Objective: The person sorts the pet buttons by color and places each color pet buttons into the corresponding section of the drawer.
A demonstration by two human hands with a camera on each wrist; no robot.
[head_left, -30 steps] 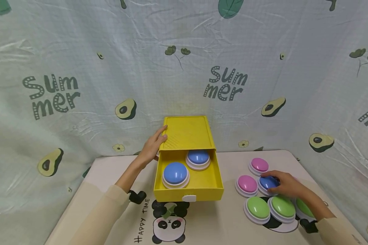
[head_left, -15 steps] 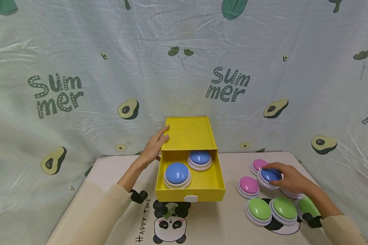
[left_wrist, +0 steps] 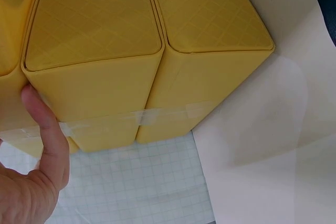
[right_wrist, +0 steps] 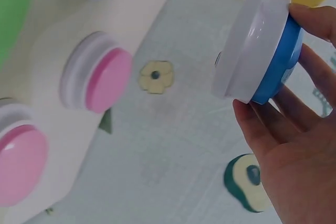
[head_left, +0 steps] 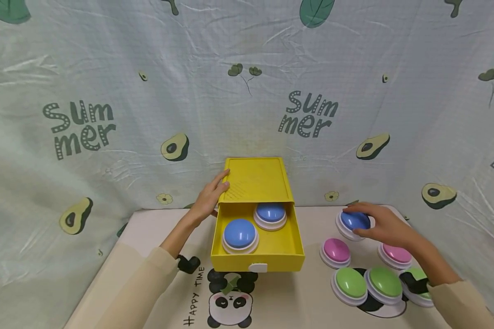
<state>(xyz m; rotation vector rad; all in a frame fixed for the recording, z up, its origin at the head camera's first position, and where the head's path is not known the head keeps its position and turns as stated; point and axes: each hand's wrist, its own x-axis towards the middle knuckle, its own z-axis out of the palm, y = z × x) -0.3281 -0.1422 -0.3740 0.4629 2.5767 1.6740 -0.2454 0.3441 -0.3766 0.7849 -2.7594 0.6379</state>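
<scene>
Pale table [head_left: 308, 292], held blue button [head_left: 355, 221], now lifted

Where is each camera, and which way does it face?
Head: worn on the head, looking forward and down at the yellow drawer box; left hand, right hand, sleeves show.
Left wrist: on that wrist, facing the box's taped walls; left hand shows.
Right wrist: on that wrist, facing the blue-domed button; right hand grips it.
Head and right wrist share that button.

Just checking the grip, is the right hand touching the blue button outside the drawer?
Touching. The right wrist view shows it plainly: the right hand grips the blue button, fingertips pressed against its sides.
</scene>
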